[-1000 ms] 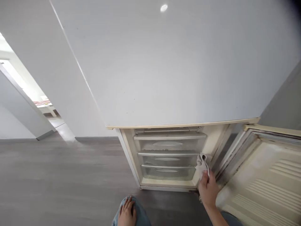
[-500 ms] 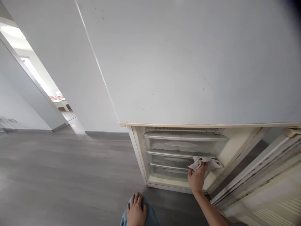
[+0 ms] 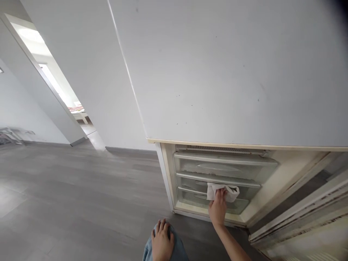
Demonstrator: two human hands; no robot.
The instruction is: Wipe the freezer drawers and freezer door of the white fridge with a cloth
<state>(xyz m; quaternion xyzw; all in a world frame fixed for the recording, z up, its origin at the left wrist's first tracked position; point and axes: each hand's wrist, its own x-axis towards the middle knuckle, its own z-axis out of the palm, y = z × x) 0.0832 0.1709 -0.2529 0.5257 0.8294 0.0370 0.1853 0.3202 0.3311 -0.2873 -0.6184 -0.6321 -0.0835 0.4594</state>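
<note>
My right hand (image 3: 218, 210) presses a white cloth (image 3: 214, 191) against the front of the clear drawers (image 3: 191, 196) in the lower compartment. My fingers are closed on the cloth, which covers part of the lower drawer fronts. My left hand (image 3: 162, 242) rests with fingers slightly apart on my blue-clad knee (image 3: 176, 246), holding nothing. The drawers are shut and stacked inside a cream-coloured freezer frame (image 3: 170, 174).
To the right, the freezer door (image 3: 307, 224) stands open, with dark stains along its seal. A large white panel (image 3: 231, 72) fills the view above. Grey floor (image 3: 81, 195) spreads leftward, towards a lit doorway (image 3: 51, 72).
My right hand has moved left with the cloth across the drawer fronts. My left hand stays on the knee. The whole view has shifted slightly.
</note>
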